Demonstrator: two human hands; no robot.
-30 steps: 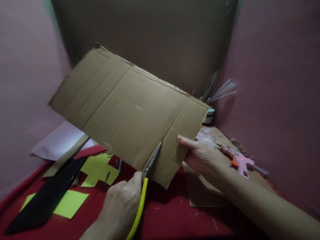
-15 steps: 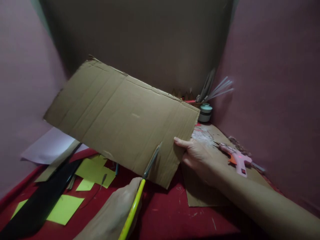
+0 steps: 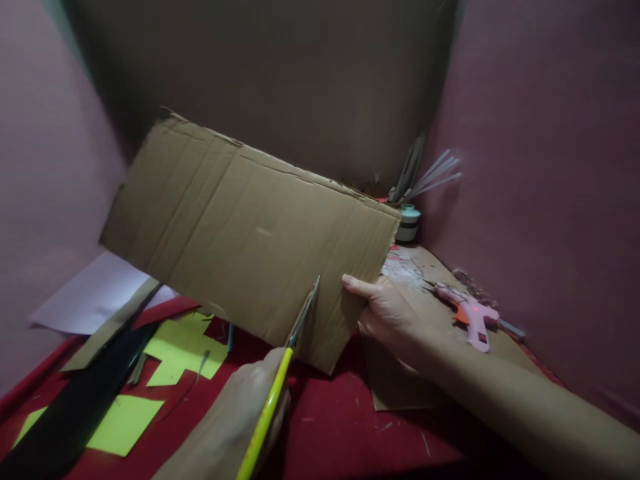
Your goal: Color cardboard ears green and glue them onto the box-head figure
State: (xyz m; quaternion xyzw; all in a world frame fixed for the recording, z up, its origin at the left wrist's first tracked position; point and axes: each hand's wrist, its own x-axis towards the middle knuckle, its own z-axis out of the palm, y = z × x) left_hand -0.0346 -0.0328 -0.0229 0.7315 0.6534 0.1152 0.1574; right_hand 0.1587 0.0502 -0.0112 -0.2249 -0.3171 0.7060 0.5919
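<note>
A large sheet of brown cardboard [image 3: 250, 227] is held up at a tilt above the red-covered table. My right hand [image 3: 385, 313] grips its right end, thumb flat on the near face and the other fingers behind. My left hand [image 3: 260, 393] is closed at the scissors [image 3: 273, 400], whose yellow handle runs down past the frame's bottom edge. Their metal blade lies over the near face, pointing up from the cardboard's lower edge. The other blade and most of my left fingers are hidden.
A pink glue gun [image 3: 475, 317] lies on a cardboard piece [image 3: 400, 387] at right. Behind stand a pale jar [image 3: 407, 223] and white sticks [image 3: 435, 177]. At left are yellow paper pieces [image 3: 125, 423], a black strip [image 3: 75, 400] and white paper [image 3: 95, 293].
The cardboard's left end has shifted slightly right and its tilt has eased a little. The view has moved slightly. Both hands keep their holds.
</note>
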